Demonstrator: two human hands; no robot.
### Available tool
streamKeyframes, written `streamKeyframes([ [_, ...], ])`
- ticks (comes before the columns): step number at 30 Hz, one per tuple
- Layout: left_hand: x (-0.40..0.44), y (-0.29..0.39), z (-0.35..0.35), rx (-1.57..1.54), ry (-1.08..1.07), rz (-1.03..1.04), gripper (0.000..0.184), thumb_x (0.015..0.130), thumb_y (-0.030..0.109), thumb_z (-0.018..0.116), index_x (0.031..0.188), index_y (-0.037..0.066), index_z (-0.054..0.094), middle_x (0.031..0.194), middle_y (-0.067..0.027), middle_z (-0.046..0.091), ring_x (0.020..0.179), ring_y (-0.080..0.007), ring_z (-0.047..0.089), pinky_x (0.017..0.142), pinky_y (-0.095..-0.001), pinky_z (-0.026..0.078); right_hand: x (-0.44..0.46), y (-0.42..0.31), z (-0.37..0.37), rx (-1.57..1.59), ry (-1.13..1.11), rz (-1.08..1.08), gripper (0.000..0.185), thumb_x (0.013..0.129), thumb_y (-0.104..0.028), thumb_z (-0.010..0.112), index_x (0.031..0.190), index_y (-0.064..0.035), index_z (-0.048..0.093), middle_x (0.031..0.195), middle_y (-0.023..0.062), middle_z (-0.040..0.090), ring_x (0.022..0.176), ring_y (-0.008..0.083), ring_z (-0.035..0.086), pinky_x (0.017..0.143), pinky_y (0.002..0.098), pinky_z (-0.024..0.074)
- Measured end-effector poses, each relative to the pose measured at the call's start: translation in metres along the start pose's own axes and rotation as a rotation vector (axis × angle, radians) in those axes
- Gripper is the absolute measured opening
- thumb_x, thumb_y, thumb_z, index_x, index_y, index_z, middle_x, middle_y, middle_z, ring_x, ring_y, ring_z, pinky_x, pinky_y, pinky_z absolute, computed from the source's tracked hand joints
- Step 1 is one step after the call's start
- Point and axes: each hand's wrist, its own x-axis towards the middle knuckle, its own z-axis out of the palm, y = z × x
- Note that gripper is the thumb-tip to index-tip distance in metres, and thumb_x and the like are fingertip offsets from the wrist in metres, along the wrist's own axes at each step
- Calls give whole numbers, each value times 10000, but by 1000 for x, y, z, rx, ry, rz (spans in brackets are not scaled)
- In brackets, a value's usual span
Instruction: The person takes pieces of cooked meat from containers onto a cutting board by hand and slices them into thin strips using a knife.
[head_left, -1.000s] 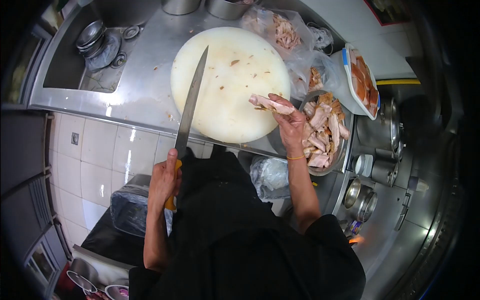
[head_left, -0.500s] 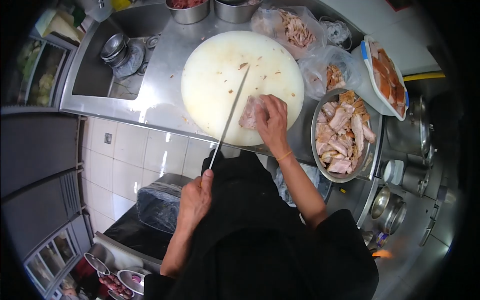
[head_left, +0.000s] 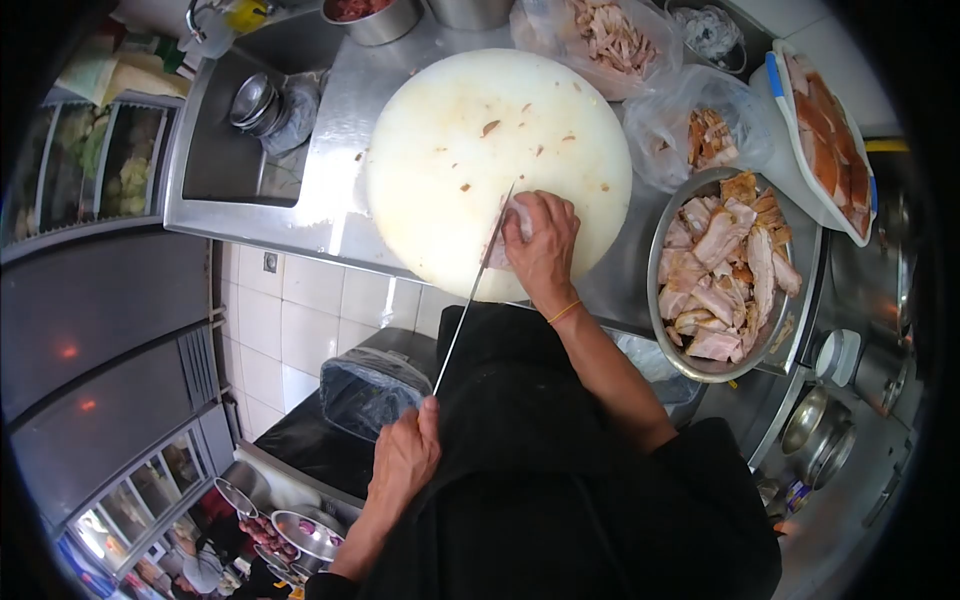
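My left hand (head_left: 402,455) is closed around the handle of a long, thin knife (head_left: 462,318), low at the front of the counter. The blade slants up over the round white cutting board (head_left: 430,120), its far part lying along the left edge of a pale piece of meat (head_left: 507,245). My right hand (head_left: 543,243) grips that piece from above, fingers bent and thumb at its left side, covering most of it. Small brown scraps (head_left: 490,128) dot the board. To the right, a metal bowl (head_left: 660,322) holds several chunks of cooked meat (head_left: 722,270).
Plastic bags of cut meat (head_left: 610,40) and browned strips (head_left: 708,138) sit behind the bowl. A white tray of browned slabs (head_left: 828,130) stands far right. A sink (head_left: 200,165) is at left, and a lined bin (head_left: 350,385) stands below the counter.
The knife has swung right, from bare board to the meat's left edge. My left hand has moved slightly right and down. My right hand still grips the meat, and the camera view has shifted.
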Motion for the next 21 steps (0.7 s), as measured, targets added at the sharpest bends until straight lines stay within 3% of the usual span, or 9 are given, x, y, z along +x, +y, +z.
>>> streamKeyframes([
  [4, 8, 18, -3, -17, -43, -15, 604, 1090, 417, 401, 847, -72, 659, 844, -392, 637, 875, -596, 614, 813, -641, 476, 2, -2, -2, -7, -29, -26, 232, 839, -101, 683, 1067, -68, 656, 1078, 97, 638, 1046, 319, 582, 910, 474, 441],
  [10, 82, 48, 24, -51, 53, 153, 654, 1097, 426, 381, 788, -84, 648, 841, -399, 623, 887, -579, 614, 792, -625, 474, 0, -1, 0, -22, -30, -43, 220, 858, -105, 655, 1075, -68, 649, 1077, 94, 633, 1048, 319, 579, 909, 471, 444],
  [14, 87, 35, 14, -221, -41, 61, 771, 1094, 538, 315, 812, -103, 637, 754, -353, 630, 844, -555, 621, 774, -548, 472, 1, -1, 0, 19, -32, 20, 232, 863, -97, 646, 1093, -69, 641, 1098, 112, 631, 1063, 329, 576, 919, 472, 443],
  [21, 52, 12, -2, -231, 127, 8, 790, 1090, 565, 324, 837, -106, 653, 770, -329, 645, 820, -492, 666, 765, -516, 487, -1, 3, -5, 78, -28, 23, 283, 843, -88, 663, 1125, -78, 652, 1136, 126, 633, 1095, 341, 567, 938, 481, 439],
])
